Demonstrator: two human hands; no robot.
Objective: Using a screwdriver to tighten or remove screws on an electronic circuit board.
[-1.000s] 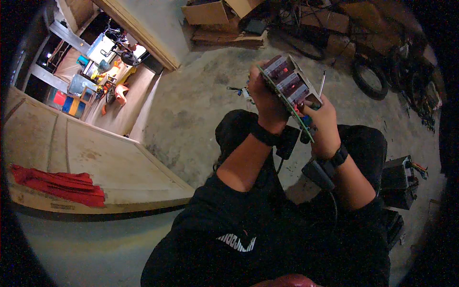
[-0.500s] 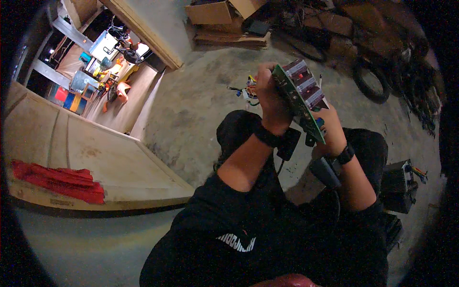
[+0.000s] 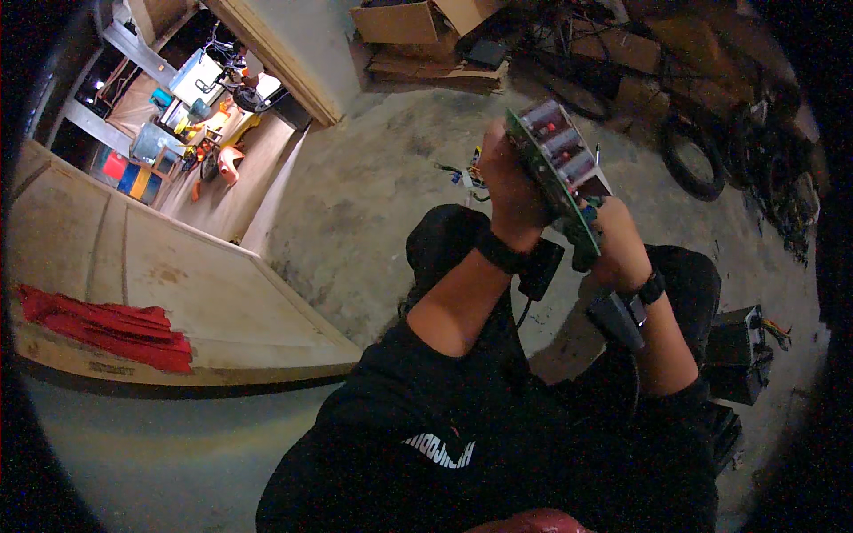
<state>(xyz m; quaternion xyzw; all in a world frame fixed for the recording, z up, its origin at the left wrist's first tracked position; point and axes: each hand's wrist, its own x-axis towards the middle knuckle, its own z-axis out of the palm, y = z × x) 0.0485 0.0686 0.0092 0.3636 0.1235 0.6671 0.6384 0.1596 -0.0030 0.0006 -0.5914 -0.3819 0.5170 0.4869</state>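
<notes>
A green circuit board (image 3: 553, 185) is held up in front of me, tilted steeply on its edge. Several large brown, cylindrical capacitors (image 3: 562, 142) stand on its right face. My left hand (image 3: 513, 182) grips the board's left side, with most of its fingers hidden behind it. At the board's lower right edge, my right hand (image 3: 617, 238) is closed against it; its fingertips are partly covered. A bundle of coloured wires with connectors (image 3: 466, 175) shows just left of my left hand, above the floor. Each wrist carries a black strap with a dark box.
A metal power supply box (image 3: 736, 351) with loose wires stands on the concrete floor at my right. Cardboard boxes (image 3: 400, 25), a tyre (image 3: 691, 155) and dark cables lie at the back. A red cloth (image 3: 107, 327) rests on a wooden ledge at left, near a doorway.
The circuit board has turned and tilted slightly, with both hands staying on it. My right hand has shifted a little along its lower edge. The wires have moved slightly.
</notes>
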